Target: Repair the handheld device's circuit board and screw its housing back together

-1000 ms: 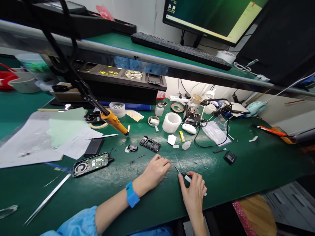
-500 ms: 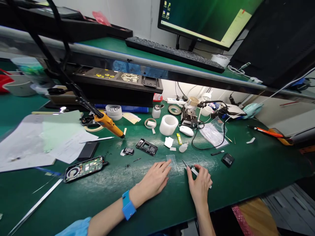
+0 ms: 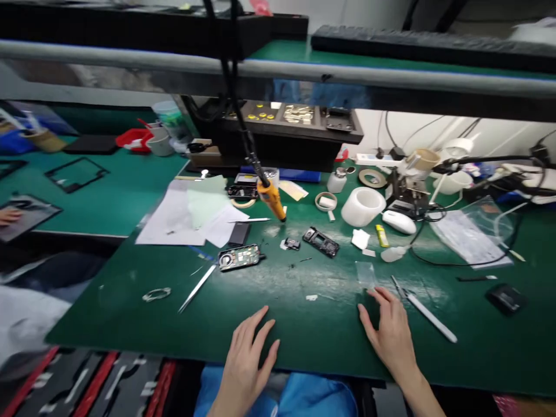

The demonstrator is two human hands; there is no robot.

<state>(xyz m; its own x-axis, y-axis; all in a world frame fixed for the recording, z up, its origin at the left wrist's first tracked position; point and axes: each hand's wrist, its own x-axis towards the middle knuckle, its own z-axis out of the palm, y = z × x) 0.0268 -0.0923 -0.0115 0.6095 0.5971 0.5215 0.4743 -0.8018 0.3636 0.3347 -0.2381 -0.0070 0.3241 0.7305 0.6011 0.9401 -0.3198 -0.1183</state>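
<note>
Near the table's front edge, my left hand [image 3: 249, 350] hovers with its fingers apart and nothing in them. My right hand [image 3: 391, 333] is also open, its fingertips close to a small clear plastic film [image 3: 365, 272]. Just right of it lies a slender white-handled tool [image 3: 431, 317] with a thin dark tip. Between the hands and a little beyond them is a small white scrap [image 3: 311, 297]. Farther back lie an opened phone body [image 3: 240, 257] with its circuit board exposed, a small black module [image 3: 292, 244] and a black phone frame piece [image 3: 320, 241].
An orange electric screwdriver [image 3: 272, 200] hangs from a cable above the table. Behind are papers [image 3: 171, 217], a white tape roll [image 3: 363, 207], a white mouse [image 3: 398, 222] and a dropper bottle [image 3: 393, 253]. Another person's hand [image 3: 8, 216] shows at far left.
My right hand has let go of the white-handled tool, which now lies on the table. My left hand has drawn back from the clear film towards the table edge. The view has swung left.
</note>
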